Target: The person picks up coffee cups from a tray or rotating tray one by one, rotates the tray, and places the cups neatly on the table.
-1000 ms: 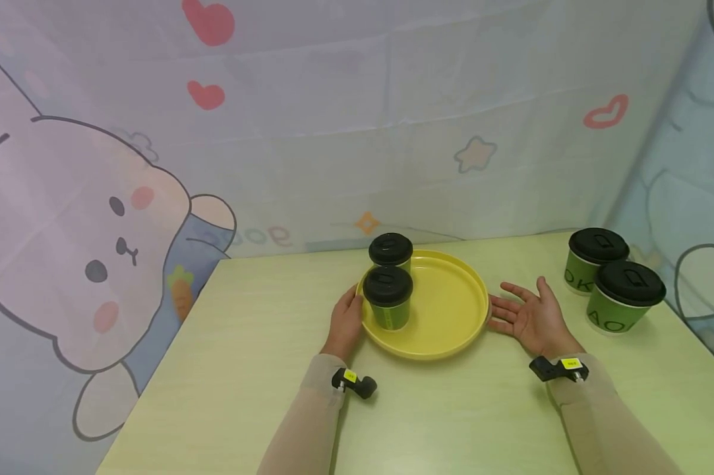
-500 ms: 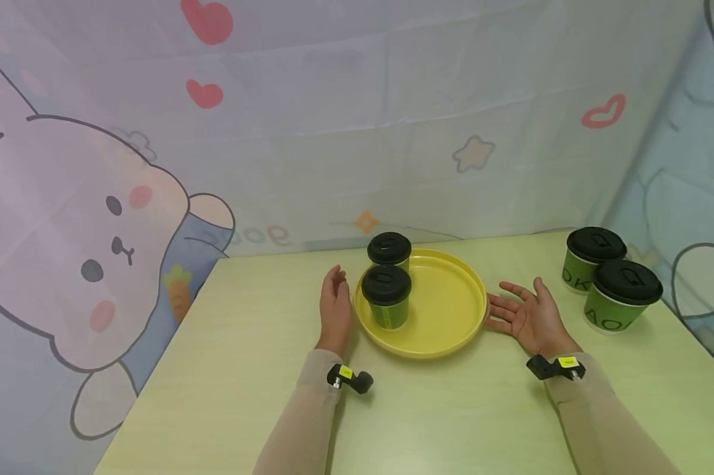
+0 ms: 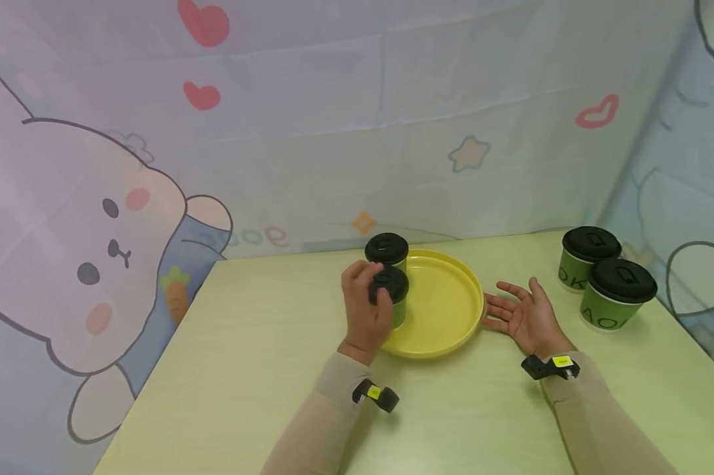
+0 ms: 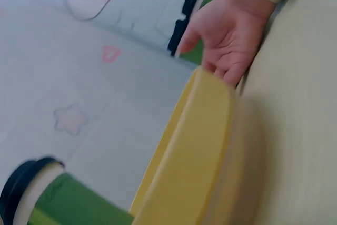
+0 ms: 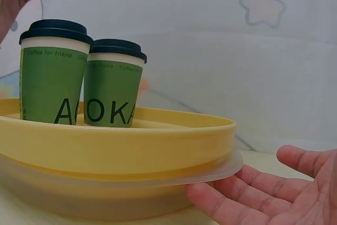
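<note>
Two green paper cups with black lids stand upright at the left side of a round yellow tray (image 3: 446, 307). My left hand (image 3: 364, 320), its fingers loosely curved, overlaps the front cup (image 3: 398, 290) in the head view. From the right wrist view, that hand shows up and left of the front cup (image 5: 52, 85), apart from it. Behind it is the back cup (image 3: 387, 248). Palm up, my right hand (image 3: 531, 322) reaches to the tray's right edge with straight, spread fingers. Its fingertips are right at a translucent disc (image 5: 231, 168) under the tray.
Two more lidded green cups, a rear one (image 3: 588, 258) and a nearer one (image 3: 618, 295), stand right of my right hand. A printed cloth (image 3: 309, 132) hangs along the back of the pale table (image 3: 262, 369).
My left hand has let go of the tray's left rim, then risen and shifted right to the front cup. My right hand stays at the tray's edge.
</note>
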{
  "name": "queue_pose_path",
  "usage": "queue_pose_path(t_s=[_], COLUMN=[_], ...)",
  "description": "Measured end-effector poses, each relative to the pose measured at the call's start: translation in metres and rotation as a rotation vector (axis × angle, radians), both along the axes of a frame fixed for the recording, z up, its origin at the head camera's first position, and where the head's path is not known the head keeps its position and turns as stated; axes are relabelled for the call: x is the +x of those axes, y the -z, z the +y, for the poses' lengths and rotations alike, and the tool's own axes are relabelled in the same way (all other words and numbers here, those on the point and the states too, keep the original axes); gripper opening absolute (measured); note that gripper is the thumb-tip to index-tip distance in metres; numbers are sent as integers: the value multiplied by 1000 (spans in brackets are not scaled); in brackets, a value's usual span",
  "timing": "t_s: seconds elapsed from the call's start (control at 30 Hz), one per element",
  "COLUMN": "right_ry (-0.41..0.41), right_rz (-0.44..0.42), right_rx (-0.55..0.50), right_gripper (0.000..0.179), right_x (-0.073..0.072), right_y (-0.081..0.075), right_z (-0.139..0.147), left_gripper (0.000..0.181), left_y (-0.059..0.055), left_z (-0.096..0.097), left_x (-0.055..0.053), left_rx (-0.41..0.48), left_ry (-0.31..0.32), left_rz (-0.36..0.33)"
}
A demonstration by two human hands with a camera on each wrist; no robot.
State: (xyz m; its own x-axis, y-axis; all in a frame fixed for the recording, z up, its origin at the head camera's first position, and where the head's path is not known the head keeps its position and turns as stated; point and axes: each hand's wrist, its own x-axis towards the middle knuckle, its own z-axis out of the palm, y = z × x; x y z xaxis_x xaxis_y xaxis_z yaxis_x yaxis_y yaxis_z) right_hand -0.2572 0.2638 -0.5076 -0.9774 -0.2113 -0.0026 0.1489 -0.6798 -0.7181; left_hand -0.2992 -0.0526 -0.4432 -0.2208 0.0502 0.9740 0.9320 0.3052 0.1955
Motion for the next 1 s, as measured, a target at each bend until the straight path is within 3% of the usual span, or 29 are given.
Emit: queue_pose_path(t_s=[0.13, 0.23, 0.3, 0.37, 0.5, 0.57, 0.67, 0.83, 1.0], right_ry=[14, 27, 35, 43, 53, 53, 50, 48, 45], right_rz=[-1, -4, -9, -15, -23, -24, -22, -23, -30], right_rx=[24, 49, 62, 72, 86, 86, 82, 73, 63], right_gripper=[66, 67, 67, 68, 69, 69, 69, 69, 66], right_x=[1, 1, 2, 2, 3, 3, 2, 1, 2], right_y=[0, -1, -2, -3, -5, -5, -5, -5, -5], right_z=[-1, -2, -3, -3, -4, -4, -4, -4, -3], left_gripper=[40, 36, 32, 30, 33, 34, 35, 31, 24], left_y=[-3, -4, -2, 1, 6, 8, 11, 11, 9], left_z=[16, 26, 31, 35, 41, 42, 43, 45, 46], left_x=[13, 23, 29, 34, 40, 41, 42, 41, 41], left_rx=[-201, -408, -569, -728, -972, -1033, -1069, -1099, -1105], left_ry=[100, 184, 197, 170, 53, 16, -7, -8, 39], left_rz=[133, 102, 1, -158, -444, -526, -583, -591, -605])
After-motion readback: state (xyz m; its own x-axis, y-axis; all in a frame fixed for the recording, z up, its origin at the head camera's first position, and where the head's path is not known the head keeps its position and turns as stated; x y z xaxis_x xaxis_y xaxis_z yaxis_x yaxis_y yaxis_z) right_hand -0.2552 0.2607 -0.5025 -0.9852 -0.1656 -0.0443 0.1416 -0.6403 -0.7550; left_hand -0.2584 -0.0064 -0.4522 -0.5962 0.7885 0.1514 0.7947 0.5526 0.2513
